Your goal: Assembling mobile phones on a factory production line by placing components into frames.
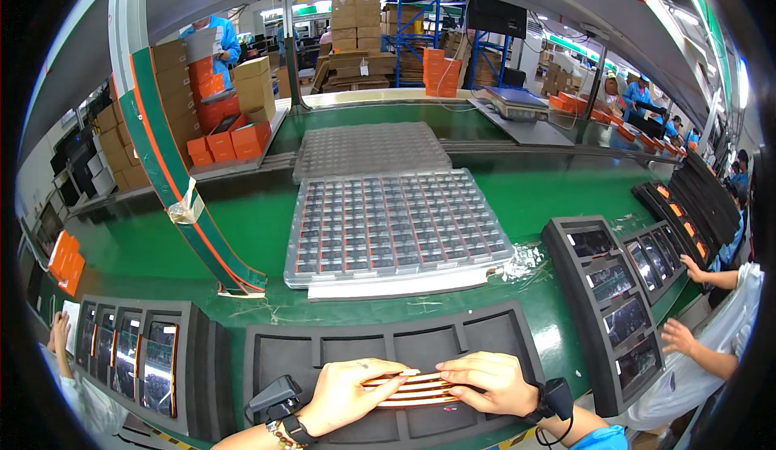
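I have both hands down on a flat copper-coloured wound coil with a pale backing (411,389), which lies over the middle pocket of the dark grey foam tray with rectangular pockets (388,345) right in front of me on the green surface (242,223). My left hand (349,393) rests palm down with the fingers stretched along the coil's left end, and my right hand (489,381) mirrors it on the right end, fingers flat and close together; neither pinches, both press lightly from above. I cannot tell whether the coil is already seated in the pocket or only lying across its edges.

To do this well I judge that the pressure should stay even across both ends, so the thin winding does not buckle or kink. Fingertips belong on the flat of the coil, not on its edge, and the long side should line up with the pocket wall before any push.

Just beyond the foam tray lies a clear plastic blister tray filled with rows of small dark parts (396,228), with a second, emptier clear tray (370,149) behind it. Another person's hands (693,268) work at the slanted dark foam racks holding glossy panels (614,300) to my right; a similar rack (133,357) stands to my left.
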Tool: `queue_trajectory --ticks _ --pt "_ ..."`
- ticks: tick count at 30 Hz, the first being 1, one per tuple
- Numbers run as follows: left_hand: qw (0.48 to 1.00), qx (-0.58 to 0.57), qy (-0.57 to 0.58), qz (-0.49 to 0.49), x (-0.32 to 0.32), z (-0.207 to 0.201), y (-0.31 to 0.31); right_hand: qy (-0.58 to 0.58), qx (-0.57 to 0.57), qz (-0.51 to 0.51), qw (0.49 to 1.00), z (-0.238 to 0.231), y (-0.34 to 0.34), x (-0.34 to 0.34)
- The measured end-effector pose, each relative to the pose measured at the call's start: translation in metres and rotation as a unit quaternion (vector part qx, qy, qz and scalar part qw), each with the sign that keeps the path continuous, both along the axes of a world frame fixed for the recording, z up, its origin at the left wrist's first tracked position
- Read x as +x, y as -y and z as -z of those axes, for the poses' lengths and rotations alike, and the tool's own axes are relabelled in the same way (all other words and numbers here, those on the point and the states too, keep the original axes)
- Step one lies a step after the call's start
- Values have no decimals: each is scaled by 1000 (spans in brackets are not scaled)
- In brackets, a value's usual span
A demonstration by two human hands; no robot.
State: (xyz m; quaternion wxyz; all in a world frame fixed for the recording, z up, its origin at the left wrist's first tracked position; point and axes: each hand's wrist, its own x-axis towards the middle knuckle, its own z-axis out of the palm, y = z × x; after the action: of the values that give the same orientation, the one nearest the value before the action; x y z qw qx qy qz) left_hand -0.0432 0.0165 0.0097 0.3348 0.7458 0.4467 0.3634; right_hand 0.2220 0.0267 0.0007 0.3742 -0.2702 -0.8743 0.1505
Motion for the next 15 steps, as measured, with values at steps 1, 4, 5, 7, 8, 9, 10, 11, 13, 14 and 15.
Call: queue_trajectory --ticks 1,4,5,7,8,9,10,11,13,14,15 --pt "1000 2 -7 1 0 -3 -1 19 11 8 1000 -3 3 0" --pt "1000 6 -8 2 0 -2 -1 51 29 23 998 -7 6 -1" --pt "1000 8 -1 1 0 0 -1 63 26 19 998 -6 6 1" --pt "1000 13 -5 -5 0 0 0 73 31 12 997 -10 3 1" --pt "1000 15 -10 -10 0 0 0 74 40 28 996 -16 1 -3" --pt "1000 19 -9 -11 0 0 0 75 47 43 995 -19 -1 -8" --pt "1000 17 -7 -5 0 1 0 45 22 57 997 -17 -2 -13" --pt "1000 15 -4 1 0 2 0 7 -2 52 999 -23 -2 -22" --pt "1000 15 -13 0 -2 6 1 -34 -24 44 998 -30 -3 -34" --pt "1000 11 -20 2 -3 10 1 -28 -30 12 999 -30 -7 -37" --pt "1000 10 -20 -4 -4 14 1 -21 -35 -21 999 -29 -12 -41"
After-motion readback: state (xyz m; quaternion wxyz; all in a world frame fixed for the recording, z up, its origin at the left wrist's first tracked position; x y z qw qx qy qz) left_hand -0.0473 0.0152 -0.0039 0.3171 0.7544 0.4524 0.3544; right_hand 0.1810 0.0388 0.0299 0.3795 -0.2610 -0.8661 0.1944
